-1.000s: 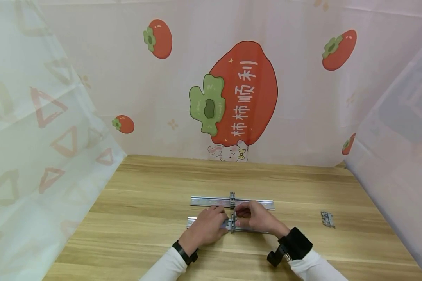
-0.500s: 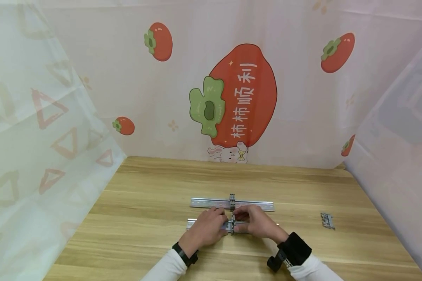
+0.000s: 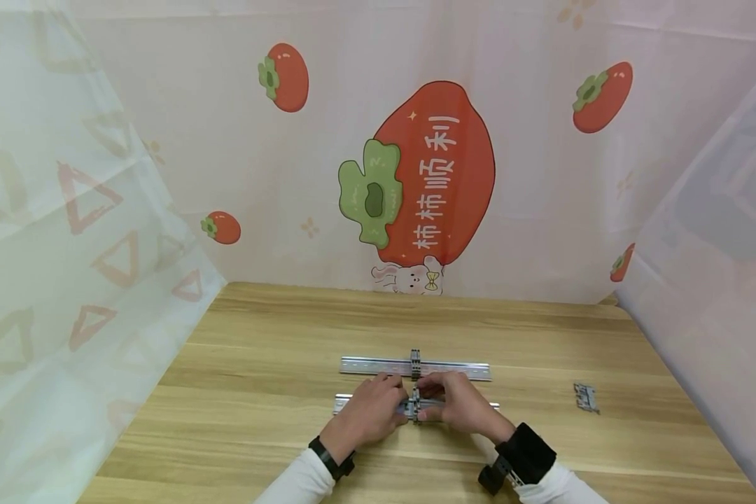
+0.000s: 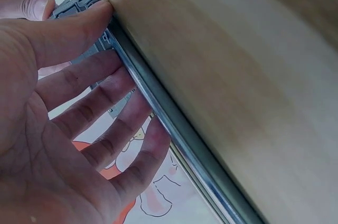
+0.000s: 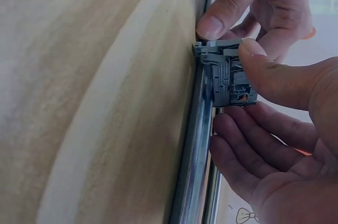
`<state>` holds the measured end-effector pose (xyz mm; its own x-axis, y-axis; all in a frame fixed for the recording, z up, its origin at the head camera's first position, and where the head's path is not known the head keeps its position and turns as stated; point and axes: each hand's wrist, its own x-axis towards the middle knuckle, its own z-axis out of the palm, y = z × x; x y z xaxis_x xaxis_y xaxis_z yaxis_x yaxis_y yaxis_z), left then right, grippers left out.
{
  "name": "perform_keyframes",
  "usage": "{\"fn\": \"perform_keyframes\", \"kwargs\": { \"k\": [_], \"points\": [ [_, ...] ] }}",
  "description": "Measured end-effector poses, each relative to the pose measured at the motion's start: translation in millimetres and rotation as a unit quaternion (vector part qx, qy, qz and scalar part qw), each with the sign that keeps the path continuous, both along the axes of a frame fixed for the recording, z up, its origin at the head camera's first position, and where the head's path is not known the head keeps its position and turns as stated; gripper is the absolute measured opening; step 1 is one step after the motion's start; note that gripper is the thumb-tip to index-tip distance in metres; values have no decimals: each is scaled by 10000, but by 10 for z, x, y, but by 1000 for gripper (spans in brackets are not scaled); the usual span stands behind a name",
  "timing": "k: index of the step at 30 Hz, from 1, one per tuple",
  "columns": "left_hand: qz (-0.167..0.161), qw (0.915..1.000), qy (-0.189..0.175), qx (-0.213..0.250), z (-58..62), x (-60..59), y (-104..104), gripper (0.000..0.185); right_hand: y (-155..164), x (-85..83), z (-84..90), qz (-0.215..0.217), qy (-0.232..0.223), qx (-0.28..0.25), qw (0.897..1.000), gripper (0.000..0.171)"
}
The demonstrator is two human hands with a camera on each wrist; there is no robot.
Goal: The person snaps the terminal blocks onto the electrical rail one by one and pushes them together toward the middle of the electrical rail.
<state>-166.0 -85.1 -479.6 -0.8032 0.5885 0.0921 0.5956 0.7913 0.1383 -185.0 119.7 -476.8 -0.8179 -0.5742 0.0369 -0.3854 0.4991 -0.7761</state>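
Observation:
A metal DIN rail (image 3: 342, 402) lies across the table in front of me with grey terminal blocks (image 3: 416, 406) standing at its middle. My left hand (image 3: 370, 409) grips this rail just left of the blocks, its thumb at the near edge and its fingers (image 4: 119, 123) along the far side. From the right, my right hand (image 3: 460, 404) pinches a grey terminal block (image 5: 224, 78) between thumb and fingers, against the rail. The right wrist view shows the left thumb close beside the blocks. How firmly the block sits on the rail cannot be made out.
Behind lies a second DIN rail (image 3: 372, 365) with several terminal blocks (image 3: 415, 364) at its middle. A loose terminal block (image 3: 586, 397) lies flat to the right on the wooden table (image 3: 239, 364). A printed cloth (image 3: 529, 210) hangs at the back and sides.
My right hand has shifted slightly left and down with the terminal block, closer to the blocks on the near rail. The left hand stays on the rail.

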Motion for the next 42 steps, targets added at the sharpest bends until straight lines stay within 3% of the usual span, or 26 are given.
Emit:
{"fn": "perform_keyframes", "kwargs": {
  "k": [22, 31, 35, 38, 42],
  "points": [
    [-8, 10000, -20, 8, -12, 10, 13, 27, -26, 93, -67, -148, 622, 60, 9979, 44],
    [28, 9999, 96, -51, -1, 4, 9, 31, 121, 119, -37, -113, 512, 164, 9985, 63],
    [64, 10000, 51, -52, 3, 10, 12, 33, 320, 127, -2, -368, 446, 282, 9979, 60],
    [101, 9999, 36, -54, -1, 12, 17, 34, 532, 106, 17, -720, 645, 444, 9943, 53],
    [122, 9999, 64, -72, -10, 8, 23, 34, 884, 66, 36, -1320, 1139, 1108, 9784, 53]
  ]
}}
